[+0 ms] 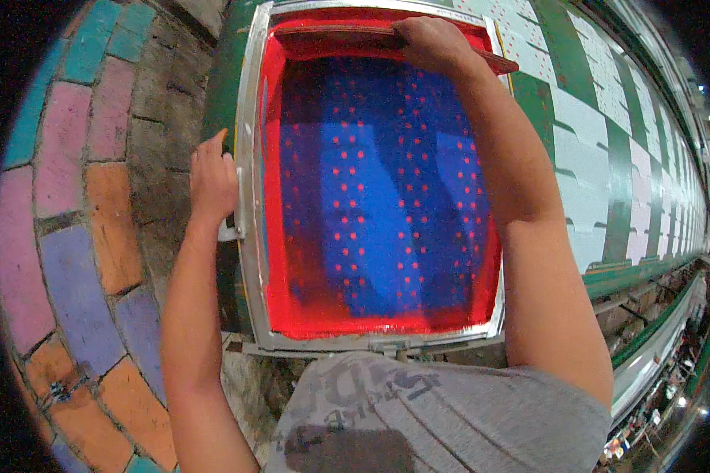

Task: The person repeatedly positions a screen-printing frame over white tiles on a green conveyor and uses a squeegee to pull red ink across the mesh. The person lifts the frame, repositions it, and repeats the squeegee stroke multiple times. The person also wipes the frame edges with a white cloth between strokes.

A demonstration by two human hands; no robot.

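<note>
A silkscreen [375,260] with blue mesh and rows of small red dots lies in front of me in a metal frame [252,181]. Red ink [363,324] lines its inner edges. My right hand [434,43] is closed on a long squeegee [335,33], which lies crosswise at the screen's far end, its right tip sticking out over the frame. On the left, my left hand [213,180] is closed at the frame's outer side rail, fingers partly hidden. My right forearm covers part of the right rail.
Right of the screen, a long green table [619,205] carries rows of pale cut pieces [580,150], some with red dots. A colored brick walkway [75,260] runs along the left. Below the table's right side is a lower rail [655,339].
</note>
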